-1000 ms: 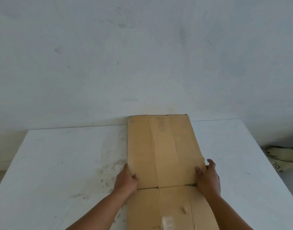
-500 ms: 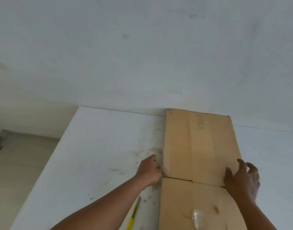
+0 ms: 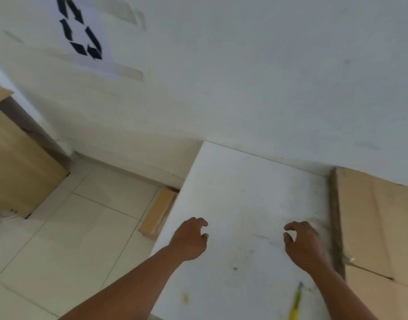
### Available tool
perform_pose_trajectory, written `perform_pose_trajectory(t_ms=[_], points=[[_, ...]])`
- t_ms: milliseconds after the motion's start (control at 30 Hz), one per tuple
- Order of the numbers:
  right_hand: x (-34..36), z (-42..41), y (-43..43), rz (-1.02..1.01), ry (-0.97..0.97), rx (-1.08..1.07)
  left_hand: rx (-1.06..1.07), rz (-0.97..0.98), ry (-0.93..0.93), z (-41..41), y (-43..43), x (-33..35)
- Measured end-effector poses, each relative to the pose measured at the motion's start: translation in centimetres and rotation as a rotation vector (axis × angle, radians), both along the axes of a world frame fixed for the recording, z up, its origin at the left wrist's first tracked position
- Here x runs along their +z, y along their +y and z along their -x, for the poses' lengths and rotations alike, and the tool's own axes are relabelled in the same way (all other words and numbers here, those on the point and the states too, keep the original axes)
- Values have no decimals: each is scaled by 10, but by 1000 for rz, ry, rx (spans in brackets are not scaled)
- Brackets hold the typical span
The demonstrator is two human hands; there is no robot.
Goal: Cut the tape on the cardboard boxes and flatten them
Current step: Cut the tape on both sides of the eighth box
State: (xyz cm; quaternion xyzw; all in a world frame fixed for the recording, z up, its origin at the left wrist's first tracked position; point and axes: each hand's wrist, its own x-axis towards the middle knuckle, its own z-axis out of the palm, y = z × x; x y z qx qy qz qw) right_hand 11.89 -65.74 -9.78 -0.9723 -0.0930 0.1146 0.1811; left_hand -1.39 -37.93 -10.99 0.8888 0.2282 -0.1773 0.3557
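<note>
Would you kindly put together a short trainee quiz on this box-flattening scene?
1. True or false: the left hand and the right hand hold nothing.
2. The flattened cardboard lies: A) on the floor; B) on the table; C) in a hand.
3. What lies on the table beside the right forearm?
Key: 1 true; 2 B; 3 the yellow-handled cutter.

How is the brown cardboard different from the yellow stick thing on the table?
The cardboard is brown, wide and creased; the yellow tool is thin and narrow. The cardboard lies right of the right hand; the yellow tool lies left of that arm. Both rest on the white table, untouched.
</note>
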Motion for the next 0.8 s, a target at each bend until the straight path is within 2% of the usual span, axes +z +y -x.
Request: perform_pose_trajectory(t_ms=[267, 467, 600, 800], points=[[-19, 84, 231, -56, 199, 175, 39, -88, 55, 99, 201, 0], [-32, 97, 348, -128, 332, 217, 40, -140, 118, 105, 293, -14], [-63, 87, 401, -223, 435, 104, 1, -123, 160, 80, 325, -36], [-143, 62, 466, -271, 641, -203, 2, -83, 220, 30, 376, -101]])
